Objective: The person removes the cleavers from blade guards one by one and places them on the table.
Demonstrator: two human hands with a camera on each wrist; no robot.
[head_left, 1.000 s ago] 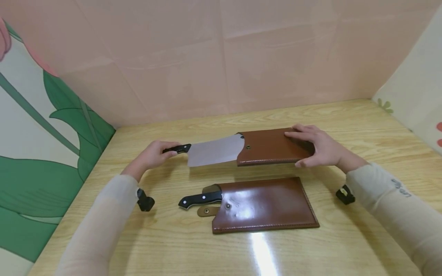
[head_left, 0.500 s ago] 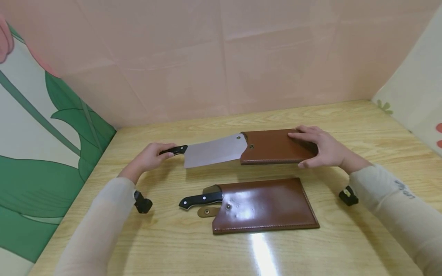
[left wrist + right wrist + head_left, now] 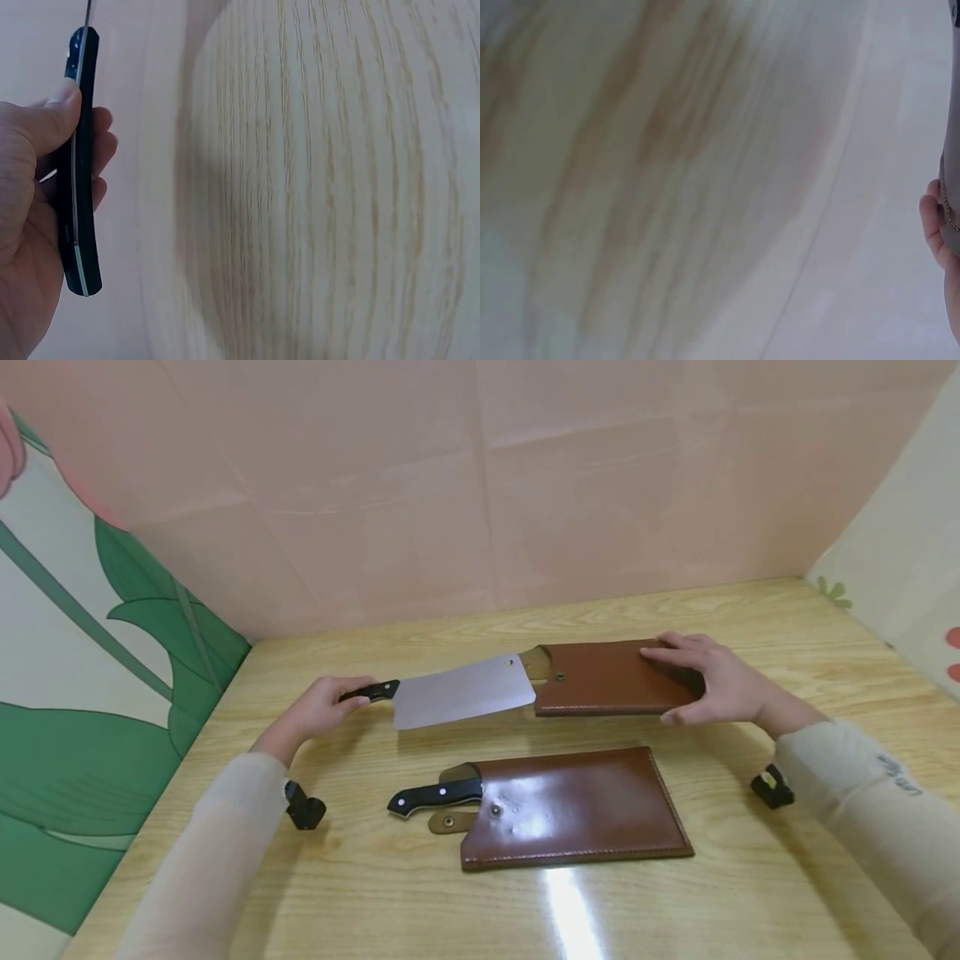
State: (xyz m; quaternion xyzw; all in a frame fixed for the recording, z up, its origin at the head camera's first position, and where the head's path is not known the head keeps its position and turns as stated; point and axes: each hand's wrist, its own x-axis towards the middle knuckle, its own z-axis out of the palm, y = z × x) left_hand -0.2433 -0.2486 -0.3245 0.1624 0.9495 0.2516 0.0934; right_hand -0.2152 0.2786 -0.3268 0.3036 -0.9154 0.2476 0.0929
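Observation:
My left hand [image 3: 318,703] grips the black riveted handle [image 3: 84,187] of a cleaver [image 3: 461,693]. The broad silver blade, with a hole near its far upper corner, points right and is held above the table. My right hand [image 3: 723,681] holds a brown leather knife sheath [image 3: 600,677] by its right end, thumb at the near edge and fingers over the far one. In the head view the blade's end overlaps a tan strip [image 3: 534,662] at the sheath's mouth. At the right wrist view's edge, fingertips [image 3: 932,221] curl against the sheath.
Nearer me on the wooden table [image 3: 360,893] lies a second brown sheath [image 3: 600,810] with a black knife handle [image 3: 435,795] sticking out leftward. Its tan snap strap [image 3: 450,821] lies loose. A pink-covered wall [image 3: 480,485] stands behind the table.
The cleaver has slid leftward out of the sheath's mouth, baring its hole and far end. The left hand has moved left and the right hand, with the sheath, to the right.

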